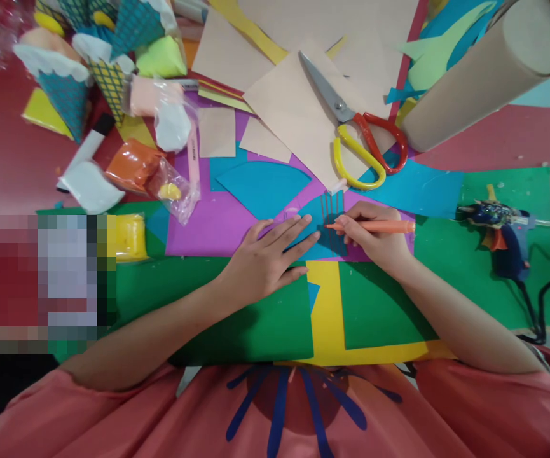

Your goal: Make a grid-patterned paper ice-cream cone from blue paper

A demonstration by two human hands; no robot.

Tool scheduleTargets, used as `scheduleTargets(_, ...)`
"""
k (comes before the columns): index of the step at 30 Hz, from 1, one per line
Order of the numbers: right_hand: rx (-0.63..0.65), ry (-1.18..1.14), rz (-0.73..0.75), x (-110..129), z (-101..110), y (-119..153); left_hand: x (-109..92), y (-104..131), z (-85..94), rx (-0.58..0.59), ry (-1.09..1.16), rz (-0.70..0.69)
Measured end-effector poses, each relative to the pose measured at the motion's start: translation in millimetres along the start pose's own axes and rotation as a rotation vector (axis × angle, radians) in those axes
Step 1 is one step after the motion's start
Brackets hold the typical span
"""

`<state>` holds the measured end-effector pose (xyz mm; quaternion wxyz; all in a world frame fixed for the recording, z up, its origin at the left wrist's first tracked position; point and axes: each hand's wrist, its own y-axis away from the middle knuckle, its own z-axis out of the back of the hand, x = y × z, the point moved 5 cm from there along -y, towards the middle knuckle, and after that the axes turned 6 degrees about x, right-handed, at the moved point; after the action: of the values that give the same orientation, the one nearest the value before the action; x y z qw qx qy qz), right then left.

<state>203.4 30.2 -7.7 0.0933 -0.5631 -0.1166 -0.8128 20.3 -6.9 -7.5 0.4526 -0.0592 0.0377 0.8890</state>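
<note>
My right hand (370, 232) grips an orange marker (389, 226), its tip touching a blue piece (310, 210) marked with several thin dark lines. My left hand (275, 254) lies flat on that blue piece, fingers spread and pointing right, with nothing held. Under the blue piece is a purple sheet (198, 235). A second blue piece with a curved edge (269, 184) rests just above my left hand. Scissors (341, 111) with one red and one yellow handle lie beyond my right hand.
Patterned cones (65, 95) and bagged clay (134, 165) fill the upper left. A rolled beige sheet (475, 83) lies at the upper right. A glue gun (510, 245) with its cord rests on the green sheet (446, 280) at the right.
</note>
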Motion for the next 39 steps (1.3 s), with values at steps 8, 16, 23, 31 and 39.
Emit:
scheduleTargets(8,0.017,0.065,0.041,2.9,-1.5,-0.4,-0.3,-0.3,0.7,-0.014,-0.009,-0.001)
scheduleTargets(16,0.032,0.07,0.05,4.9,-2.7,-0.8,-0.2,-0.2,-0.1,0.004,-0.001,0.006)
scheduleTargets(23,0.057,-0.081,-0.026,2.6,-1.8,-0.5,0.5,0.1,-1.6,0.023,0.023,0.014)
scheduleTargets(31,0.038,0.054,0.039,5.9,-3.7,3.3,1.6,0.0,-3.3,-0.005,0.004,0.038)
scheduleTargets(39,0.017,0.074,0.047,6.2,-4.0,3.1,1.7,0.1,-3.9,0.031,0.041,0.059)
